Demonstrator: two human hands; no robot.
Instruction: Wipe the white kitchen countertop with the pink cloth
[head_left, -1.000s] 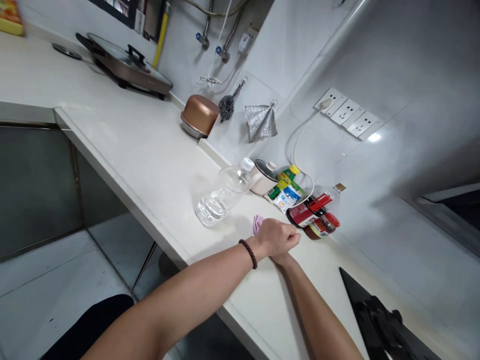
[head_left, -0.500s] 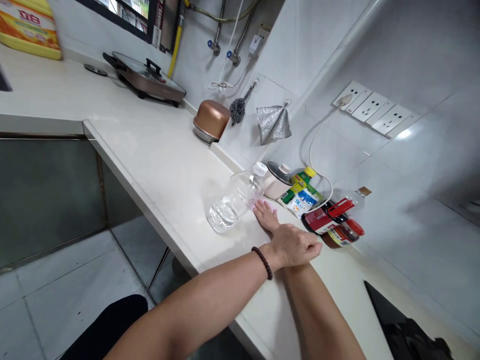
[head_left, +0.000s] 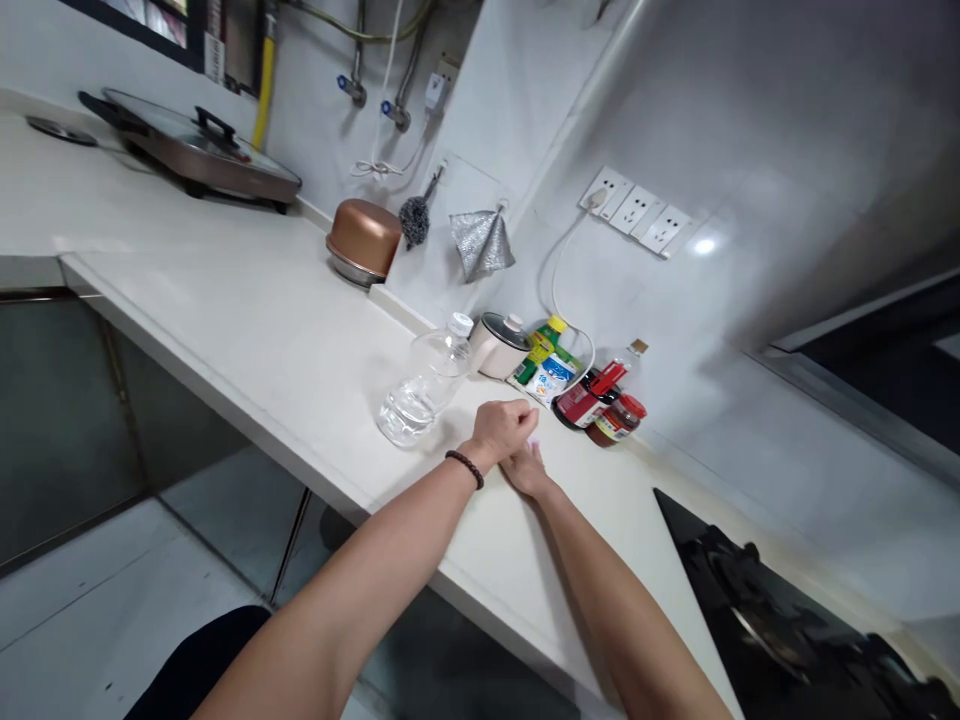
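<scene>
My left hand (head_left: 504, 430), with a dark bead bracelet (head_left: 465, 470) on its wrist, is curled into a fist. It crosses over the front of my right hand (head_left: 527, 472), and nothing shows in its grip. Low on the white counter (head_left: 570, 560), my right hand is on a small pink cloth (head_left: 535, 445); most of its fingers and of the cloth are hidden behind the left. Just left of the hands stands a clear plastic bottle (head_left: 422, 385) with a white cap and some clear liquid in the bottom.
Along the wall stand a cream lidded pot (head_left: 499, 348), a yellow-capped green bottle (head_left: 544, 345), a blue-white packet (head_left: 551, 376), a dark red-labelled bottle (head_left: 581, 402) and a red-lidded jar (head_left: 616, 420). A black stove (head_left: 720, 590) lies right, a copper-coloured pan (head_left: 366, 240) and an electric skillet (head_left: 202, 150) farther left.
The view has swung to the right, showing more of the stove. My right hand has drawn back toward me, and its fingers now lie behind my left fist. The bottle still stands on the counter.
</scene>
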